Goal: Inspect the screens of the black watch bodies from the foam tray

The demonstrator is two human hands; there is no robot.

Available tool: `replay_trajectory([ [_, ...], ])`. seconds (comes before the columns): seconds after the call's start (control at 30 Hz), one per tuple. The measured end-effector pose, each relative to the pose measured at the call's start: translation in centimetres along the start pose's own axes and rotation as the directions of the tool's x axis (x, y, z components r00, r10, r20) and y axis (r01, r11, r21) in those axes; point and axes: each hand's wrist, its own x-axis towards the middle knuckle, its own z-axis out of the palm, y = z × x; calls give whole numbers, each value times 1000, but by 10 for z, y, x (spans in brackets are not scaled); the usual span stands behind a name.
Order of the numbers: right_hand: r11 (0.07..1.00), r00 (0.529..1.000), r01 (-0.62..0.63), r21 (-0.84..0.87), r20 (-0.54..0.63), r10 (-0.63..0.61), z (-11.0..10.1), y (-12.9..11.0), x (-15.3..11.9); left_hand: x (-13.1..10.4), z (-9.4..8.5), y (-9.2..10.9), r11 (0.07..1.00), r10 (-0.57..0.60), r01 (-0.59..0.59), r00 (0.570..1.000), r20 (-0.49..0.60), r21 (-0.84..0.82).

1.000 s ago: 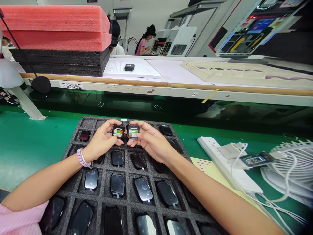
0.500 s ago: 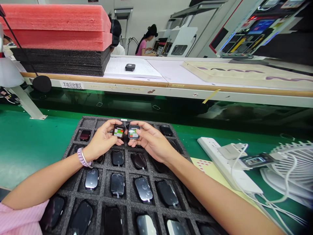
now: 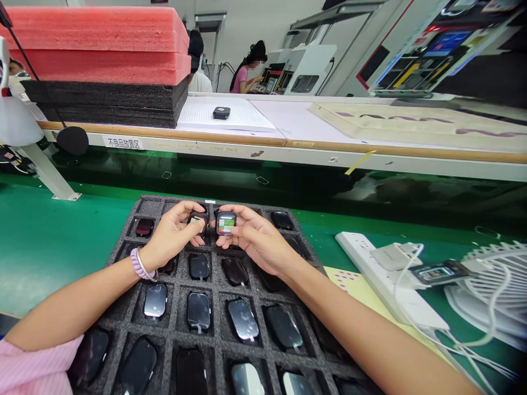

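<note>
Here we are, upper ctr of the frame: our L hand (image 3: 175,226) has a narrow grip on one watch body (image 3: 195,219), fingers at its top & bottom edges, thumb lying across the lit screen. Our R hand (image 3: 254,235), also narrow, holds the second watch (image 3: 226,221) by its edges, thumb tip at the screen's lower right. Key relation: the two sit side by side w/ a slim gap btwn, each just inboard of its own hand, L one to that hand's right, R one to that hand's left; neither hand has the longer reach. Long axes run approx up-down in frame, faces toward us.

Materials, quick: casings dark & rounded-square, screens glossy w/ green, white & red blocks. Below, the tray (image 3: 172,323) is coarse, speckled dark-grey foam cut into squarish pockets, most in view w/ a shiny dark watch face, some w/ a clear tab at the bottom edge. Smooth green tabletop (image 3: 37,236) at L; blocky pink foam (image 3: 94,44) upper L; hard white plastic power strip (image 3: 362,263) on the R.
</note>
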Motion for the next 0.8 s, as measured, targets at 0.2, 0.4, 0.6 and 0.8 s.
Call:
replay_trajectory([
  [0.2, 1000, 1000, 10, 25, 14, -11, -1, 2, 1, 0, -1, 0, 999, -21, 21, 1000, 4, -42],
  [0.4, 1000, 1000, 1, 26, 2, -1, -3, 3, 1, 0, -1, 0, 998, -26, 27, 999, 19, -58],
  [0.6, 999, 1000, 4, 34, -17, -4, -4, 4, 2, 1, -2, -2, 997, -16, 18, 999, 29, -72],
  [0.8, 999, 1000, 8, 48, -8, -8, -4, 3, 2, 2, -3, -4, 997, -19, 20, 1000, 14, -78],
])
